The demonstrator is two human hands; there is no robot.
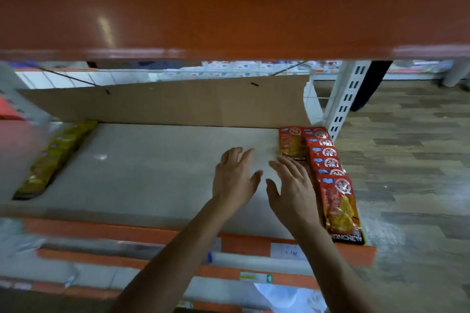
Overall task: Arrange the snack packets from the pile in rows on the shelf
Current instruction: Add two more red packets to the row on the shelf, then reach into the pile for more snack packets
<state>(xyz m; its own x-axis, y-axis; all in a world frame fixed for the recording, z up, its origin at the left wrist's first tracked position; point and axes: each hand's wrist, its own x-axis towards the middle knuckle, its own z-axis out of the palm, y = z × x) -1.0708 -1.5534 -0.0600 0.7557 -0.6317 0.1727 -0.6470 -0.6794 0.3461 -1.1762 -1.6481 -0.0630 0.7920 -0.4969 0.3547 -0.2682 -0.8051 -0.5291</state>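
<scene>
Snack packets [339,207], front one lettered "ONCHEW".

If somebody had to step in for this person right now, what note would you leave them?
Hands: left hand and right hand both open, holding nothing, over the shelf.
Done: one row of red packets runs front to back along the shelf's right edge; a single red packet lies beside it at the back, starting a second row.
Along the left edge lie yellow packets.
Remaining: fill the bare middle with more rows. The pile is out of view.
</scene>
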